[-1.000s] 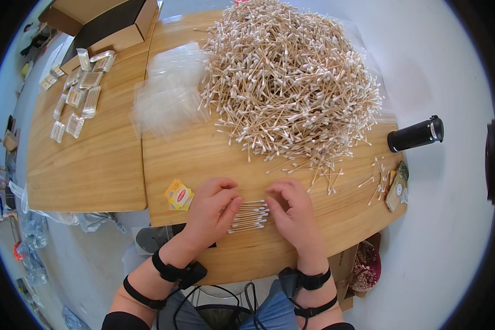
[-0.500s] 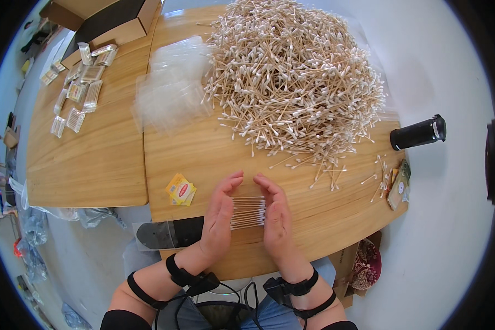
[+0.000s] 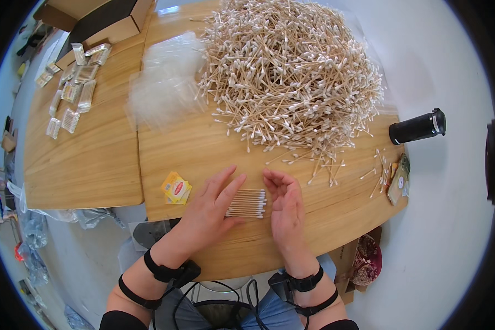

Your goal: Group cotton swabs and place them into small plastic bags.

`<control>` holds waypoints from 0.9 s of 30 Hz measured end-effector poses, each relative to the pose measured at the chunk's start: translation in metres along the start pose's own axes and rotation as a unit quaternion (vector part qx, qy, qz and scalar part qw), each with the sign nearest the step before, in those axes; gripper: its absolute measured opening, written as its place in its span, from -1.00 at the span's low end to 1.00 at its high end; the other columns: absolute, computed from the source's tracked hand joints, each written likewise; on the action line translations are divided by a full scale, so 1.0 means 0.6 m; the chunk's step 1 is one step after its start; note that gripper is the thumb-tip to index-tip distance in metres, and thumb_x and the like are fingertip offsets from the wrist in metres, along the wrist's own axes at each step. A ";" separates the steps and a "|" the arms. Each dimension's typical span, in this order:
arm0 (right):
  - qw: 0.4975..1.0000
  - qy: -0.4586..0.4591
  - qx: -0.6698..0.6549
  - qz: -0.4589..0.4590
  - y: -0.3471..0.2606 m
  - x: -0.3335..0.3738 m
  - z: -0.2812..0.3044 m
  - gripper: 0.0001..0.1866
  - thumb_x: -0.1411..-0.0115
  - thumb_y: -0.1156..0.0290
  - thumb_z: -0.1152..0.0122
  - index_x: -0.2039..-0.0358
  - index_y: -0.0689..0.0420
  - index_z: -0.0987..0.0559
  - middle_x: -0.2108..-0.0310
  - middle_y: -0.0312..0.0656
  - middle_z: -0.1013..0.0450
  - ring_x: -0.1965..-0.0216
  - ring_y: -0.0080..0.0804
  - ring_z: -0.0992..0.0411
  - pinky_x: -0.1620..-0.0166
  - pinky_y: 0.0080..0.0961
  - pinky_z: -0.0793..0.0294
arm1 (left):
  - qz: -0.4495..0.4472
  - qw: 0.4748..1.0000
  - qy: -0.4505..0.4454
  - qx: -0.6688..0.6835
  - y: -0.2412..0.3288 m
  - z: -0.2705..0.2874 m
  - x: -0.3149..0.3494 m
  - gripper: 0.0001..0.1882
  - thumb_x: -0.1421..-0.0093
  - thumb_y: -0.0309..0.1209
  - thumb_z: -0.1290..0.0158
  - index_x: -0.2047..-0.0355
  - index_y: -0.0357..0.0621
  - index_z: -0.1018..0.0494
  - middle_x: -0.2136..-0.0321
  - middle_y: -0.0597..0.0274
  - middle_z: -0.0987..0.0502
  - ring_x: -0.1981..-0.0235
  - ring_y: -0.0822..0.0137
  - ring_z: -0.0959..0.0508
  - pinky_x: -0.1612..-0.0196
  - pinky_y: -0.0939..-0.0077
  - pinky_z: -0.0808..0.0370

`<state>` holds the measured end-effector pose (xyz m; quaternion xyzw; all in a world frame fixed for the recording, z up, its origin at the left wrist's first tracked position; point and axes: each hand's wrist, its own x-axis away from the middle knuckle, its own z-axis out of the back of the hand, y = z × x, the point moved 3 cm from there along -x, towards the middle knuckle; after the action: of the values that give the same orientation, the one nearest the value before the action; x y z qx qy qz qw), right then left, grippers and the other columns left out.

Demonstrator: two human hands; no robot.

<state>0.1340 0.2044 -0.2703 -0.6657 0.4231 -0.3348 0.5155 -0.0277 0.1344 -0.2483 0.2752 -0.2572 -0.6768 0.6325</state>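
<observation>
A row of cotton swabs (image 3: 247,203) with pale wooden sticks lies side by side on the wooden table near its front edge. My left hand (image 3: 213,201), fingers spread, reaches over the row's left ends and hides them; whether it touches them I cannot tell. To the right of the row my right hand (image 3: 286,212) stands on edge, palm facing the swabs, fingers loosely curved and holding nothing. A small gap parts it from the white tips. Beyond both hands rises a large heap of loose cotton swabs (image 3: 291,77).
Clear plastic bags (image 3: 168,82) lie left of the heap, with yellow cards (image 3: 176,188) nearer me. Packed swab bundles (image 3: 86,73) and a cardboard box (image 3: 107,27) occupy the left table. At right are a black cylinder (image 3: 418,127) and a phone-like object (image 3: 397,190).
My left hand has turned from upright on edge to palm down over the swabs' left ends. My right hand has shifted slightly right, away from the tips. The left forearm now covers most of the dark strip.
</observation>
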 end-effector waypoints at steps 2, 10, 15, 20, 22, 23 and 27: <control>0.999 -0.006 0.030 0.010 -0.002 0.002 0.001 -0.39 -0.50 0.03 0.35 -0.19 0.37 -0.26 -0.18 0.05 -0.28 -0.30 -0.18 -0.20 -0.38 -0.29 -0.09 | -0.006 1.000 0.013 -0.003 -0.001 -0.006 -0.004 0.01 0.14 -0.37 -0.42 -0.32 -0.14 -0.16 -0.31 -0.08 -0.17 -0.29 -0.12 -0.23 -0.29 0.11 -0.26; 0.998 -0.012 0.050 0.031 0.004 0.005 -0.030 -0.30 -0.46 -0.07 0.34 -0.25 0.36 -0.19 -0.31 0.07 -0.13 -0.39 -0.16 -0.05 -0.43 -0.26 0.09 | 0.046 0.904 0.140 0.402 -0.004 -0.046 -0.006 -0.30 -0.46 -0.03 0.28 -0.40 -0.26 0.04 -0.43 -0.06 0.05 -0.46 0.07 0.06 -0.43 0.23 0.14; 0.997 -0.018 0.064 0.043 0.004 0.002 -0.040 -0.32 -0.48 -0.02 0.38 -0.28 0.37 -0.17 -0.32 0.08 -0.11 -0.40 -0.12 -0.02 -0.42 -0.27 0.11 | 0.041 0.884 0.155 0.439 0.003 -0.056 -0.010 -0.28 -0.47 0.01 0.40 -0.41 -0.31 0.09 -0.43 -0.04 0.07 -0.47 0.12 0.11 -0.44 0.26 0.20; 1.000 -0.015 -0.003 0.017 0.011 -0.011 -0.051 -0.33 -0.47 -0.05 0.33 -0.26 0.33 -0.15 -0.31 0.02 -0.14 -0.40 -0.22 -0.02 -0.44 -0.28 0.17 | 0.036 0.869 0.159 0.468 -0.002 -0.051 -0.007 -0.28 -0.48 0.03 0.50 -0.43 -0.26 0.17 -0.46 0.05 0.13 -0.48 0.21 0.21 -0.46 0.28 0.36; 1.000 -0.013 -0.001 0.022 0.011 -0.012 -0.047 -0.34 -0.47 -0.05 0.32 -0.26 0.31 -0.16 -0.31 0.01 -0.14 -0.40 -0.23 -0.01 -0.44 -0.28 0.17 | 0.032 0.870 0.167 0.464 -0.004 -0.054 -0.010 -0.28 -0.48 0.02 0.48 -0.42 -0.29 0.16 -0.45 0.04 0.11 -0.48 0.20 0.19 -0.46 0.28 0.34; 1.000 -0.012 -0.002 0.025 0.012 -0.013 -0.044 -0.35 -0.47 -0.05 0.32 -0.25 0.30 -0.16 -0.30 0.01 -0.14 -0.40 -0.23 -0.01 -0.45 -0.29 0.17 | 0.030 0.869 0.166 0.466 -0.003 -0.056 -0.012 -0.28 -0.48 0.02 0.48 -0.42 -0.29 0.16 -0.45 0.04 0.11 -0.48 0.20 0.19 -0.46 0.28 0.34; 0.997 0.034 -0.065 0.021 0.012 -0.012 -0.035 -0.40 -0.47 -0.02 0.30 -0.22 0.28 -0.21 -0.26 -0.04 -0.20 -0.32 -0.25 -0.12 -0.41 -0.33 0.04 | 0.026 0.875 0.184 0.447 -0.005 -0.061 -0.011 -0.28 -0.48 0.00 0.43 -0.39 -0.35 0.07 -0.42 -0.03 0.03 -0.46 0.14 0.08 -0.44 0.29 0.19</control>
<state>0.1111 0.2017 -0.2724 -0.6774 0.4751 -0.3181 0.4629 -0.0041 0.1413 -0.2761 0.6414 -0.4182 -0.4098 0.4957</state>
